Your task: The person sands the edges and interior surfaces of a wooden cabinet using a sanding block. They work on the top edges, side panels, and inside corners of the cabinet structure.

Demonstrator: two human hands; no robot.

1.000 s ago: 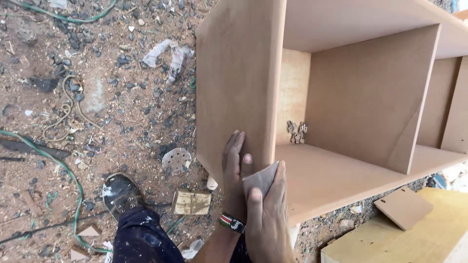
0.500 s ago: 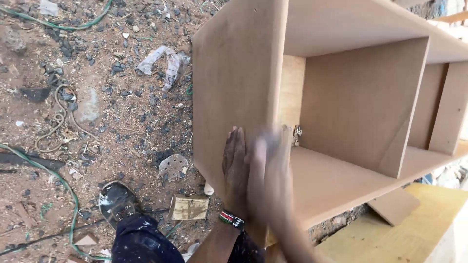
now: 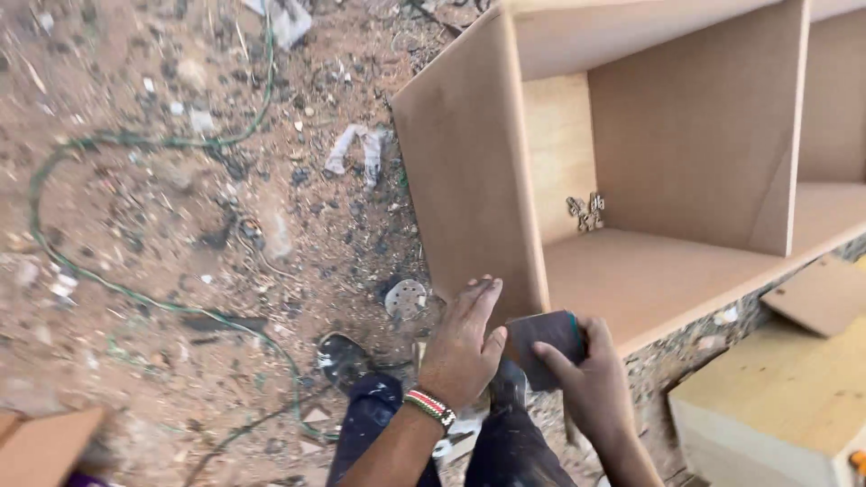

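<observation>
Sandpaper, a dark folded square of abrasive sheet [image 3: 546, 338], now sits pinched in my right hand [image 3: 591, 383], thumb over its near face and fingers wrapped behind, held against the lower front corner of the brown fibreboard cabinet carcass [image 3: 469, 171]. A second ago that hand lay flat on the corner with the sheet under the palm; half a second ago it was a blur, mid-stroke. It has since slid off toward the open side of the carcass, so I judge one rubbing pass along that front edge is over and the sheet is leaving the edge or turning for another pass.

My left hand [image 3: 462, 347], with a striped beaded wristband [image 3: 429, 406], rests with fingers spread and flat on the outer face of the carcass's end panel, gripping nothing, bracing it as before.

Below the carcass corner I see my dark shoe [image 3: 341, 359] on the littered dirt. Left of the carcass a green cable [image 3: 135, 293] loops across the ground, and a round grey perforated disc [image 3: 406, 298] lies just beside the corner. Right of the carcass stands a pale wooden block [image 3: 776, 415].
</observation>
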